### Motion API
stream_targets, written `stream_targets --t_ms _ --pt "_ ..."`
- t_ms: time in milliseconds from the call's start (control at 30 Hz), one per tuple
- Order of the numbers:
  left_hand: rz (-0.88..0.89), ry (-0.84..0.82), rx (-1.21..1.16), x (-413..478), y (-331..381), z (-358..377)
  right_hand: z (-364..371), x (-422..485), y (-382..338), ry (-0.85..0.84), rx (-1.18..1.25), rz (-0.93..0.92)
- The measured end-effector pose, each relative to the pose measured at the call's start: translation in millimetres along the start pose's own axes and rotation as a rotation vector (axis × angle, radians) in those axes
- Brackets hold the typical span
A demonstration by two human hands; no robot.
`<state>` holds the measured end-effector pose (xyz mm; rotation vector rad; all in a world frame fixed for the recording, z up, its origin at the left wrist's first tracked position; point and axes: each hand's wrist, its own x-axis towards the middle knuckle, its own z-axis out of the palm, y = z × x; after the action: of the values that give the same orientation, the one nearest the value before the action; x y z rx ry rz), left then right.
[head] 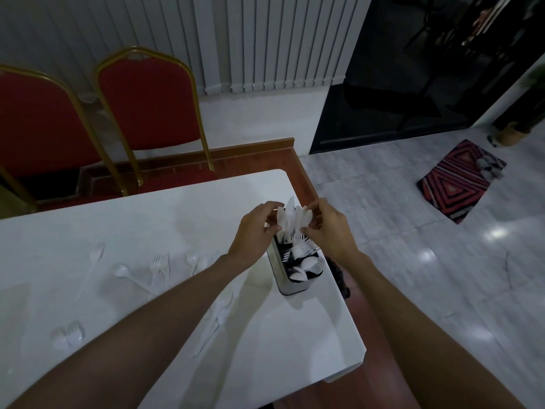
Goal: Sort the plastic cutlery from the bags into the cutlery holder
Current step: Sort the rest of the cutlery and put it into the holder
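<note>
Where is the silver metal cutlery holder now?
Head view, right of centre: the holder stands at the white table's right edge, under the left hand and right hand gripping white plastic knives; loose white plastic forks lie left of it.

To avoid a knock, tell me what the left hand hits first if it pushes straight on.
The left hand points forward and right, at the bunch of white knives it grips above the holder. Just past them it would probably meet the right hand, though depth is hard to judge.
</note>
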<state>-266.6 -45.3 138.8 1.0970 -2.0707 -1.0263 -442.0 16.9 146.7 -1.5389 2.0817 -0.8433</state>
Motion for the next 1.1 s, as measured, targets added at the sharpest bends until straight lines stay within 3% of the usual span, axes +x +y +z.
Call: stream_targets --t_ms 200,367,500,700,867,1100 --pt "-0.002 -0.070 -0.063 -17.8 -9.3 -0.4 -0.7 0.2 3.4 -0.017 0.008 -0.012" --pt "0.228 -0.039 0.164 -22.1 -4.4 -3.2 1.2 1.5 2.5 -0.002 0.016 -0.045" --pt "0.381 0.030 0.178 -17.1 3.7 -4.0 -0.6 1.2 2.3 -0.008 0.053 -0.047" --pt "0.247 0.249 0.166 5.1 13.9 2.7 0.7 3.2 4.1 0.020 0.053 -0.040" --pt "0.217 0.169 0.330 12.0 13.5 13.3 4.2 1.5 6.9 0.019 0.055 -0.055" --pt "0.191 0.145 0.309 9.3 8.9 7.4 1.8 1.0 5.6 0.046 0.039 -0.053"
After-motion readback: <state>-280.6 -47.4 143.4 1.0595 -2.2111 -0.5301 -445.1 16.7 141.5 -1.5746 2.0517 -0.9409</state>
